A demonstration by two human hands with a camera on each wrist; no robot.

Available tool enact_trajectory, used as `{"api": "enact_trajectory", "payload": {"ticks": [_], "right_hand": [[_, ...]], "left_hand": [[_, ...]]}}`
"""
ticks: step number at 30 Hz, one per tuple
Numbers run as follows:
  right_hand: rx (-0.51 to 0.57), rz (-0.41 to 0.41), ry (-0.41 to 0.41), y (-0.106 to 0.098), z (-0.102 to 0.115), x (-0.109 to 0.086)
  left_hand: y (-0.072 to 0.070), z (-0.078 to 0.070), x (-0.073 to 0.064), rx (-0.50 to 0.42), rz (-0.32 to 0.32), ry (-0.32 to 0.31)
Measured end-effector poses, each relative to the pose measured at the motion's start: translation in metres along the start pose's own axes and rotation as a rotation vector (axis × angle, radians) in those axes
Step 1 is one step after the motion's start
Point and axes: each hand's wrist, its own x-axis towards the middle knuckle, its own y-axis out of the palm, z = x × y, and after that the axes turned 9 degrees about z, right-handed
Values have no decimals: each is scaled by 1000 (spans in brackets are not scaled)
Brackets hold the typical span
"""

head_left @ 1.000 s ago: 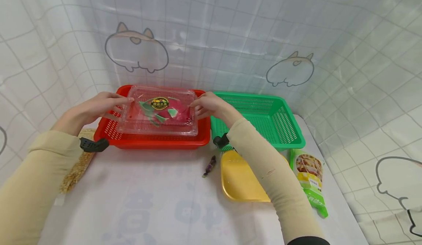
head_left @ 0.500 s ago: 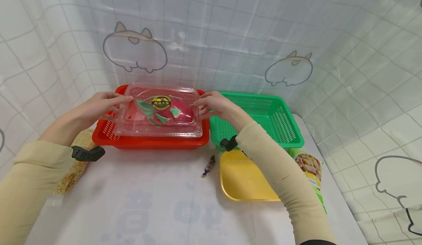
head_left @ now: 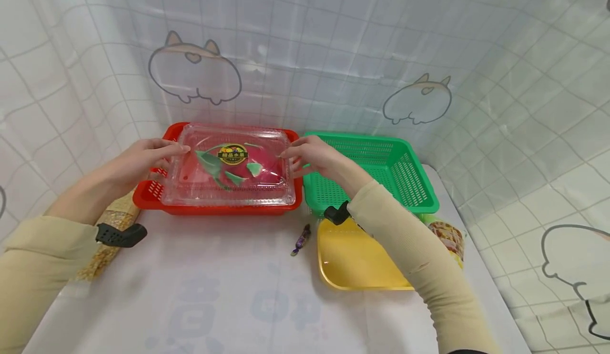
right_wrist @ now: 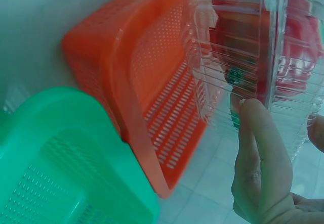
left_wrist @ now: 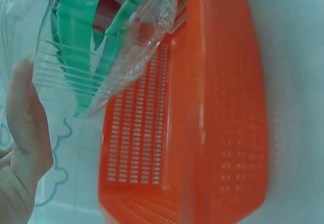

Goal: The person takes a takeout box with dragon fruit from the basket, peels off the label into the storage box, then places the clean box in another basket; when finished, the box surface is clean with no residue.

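Observation:
A clear plastic clamshell box with a black-and-gold label hangs above the red basket. Inside it lies a pink dragon fruit with green leaf tips. My left hand holds the box's left end, thumb on the lid's edge and fingers at the side. At the other end my right hand pinches the box by its edge. In the left wrist view the box is tilted and apart from the basket floor. The right wrist view shows my fingers against its ribbed wall.
A green basket stands right of the red one. Before it sits a yellow tray, partly under my right sleeve. A wrapped candy lies left of the tray. A bag of grains is at left, a printed food packet at right.
The box has come up and slightly towards me, looking larger over the red basket. Both hands moved with it and kept their hold. My right forearm has shifted right, covering more of the food packet.

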Motion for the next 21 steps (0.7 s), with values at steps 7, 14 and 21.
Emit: {"api": "enact_trajectory", "payload": {"ticks": [7,14,21], "right_hand": [[-5,17,-6,3,-7,-10],[-11,29,-15,8,-13,-17],[-29,43,-23,12,-17,-26]], "left_hand": [[9,9,-10,-105,51,9],[16,12,-16,-98,54,14],[25,15,-24,-98,51,-3]]}}
